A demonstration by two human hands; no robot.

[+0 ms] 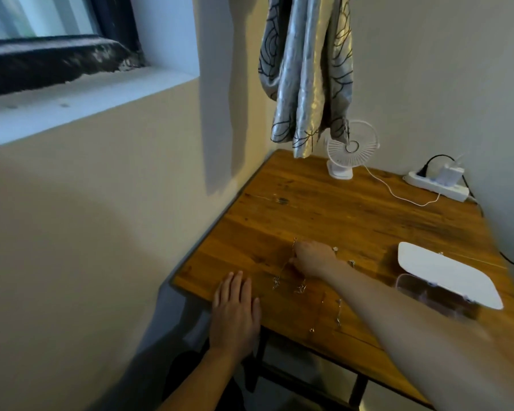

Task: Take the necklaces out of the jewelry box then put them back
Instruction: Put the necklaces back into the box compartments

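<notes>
Several thin silver necklaces lie spread on the wooden table (339,221). My right hand (313,258) reaches across them and pinches one necklace chain (282,269) near the middle of the table. Another chain (339,312) lies closer to the front edge, and one more (279,200) lies far back on the left. My left hand (235,310) rests flat on the table's front left edge, fingers straight, holding nothing. The jewelry box (436,298) stands at the right with its white lid (445,277) open; its clear inside is blurred.
A small white fan (349,149) stands at the back of the table, its cable running to a white power strip (439,182) at the back right. A patterned curtain (306,69) hangs above. A wall borders the table's left side.
</notes>
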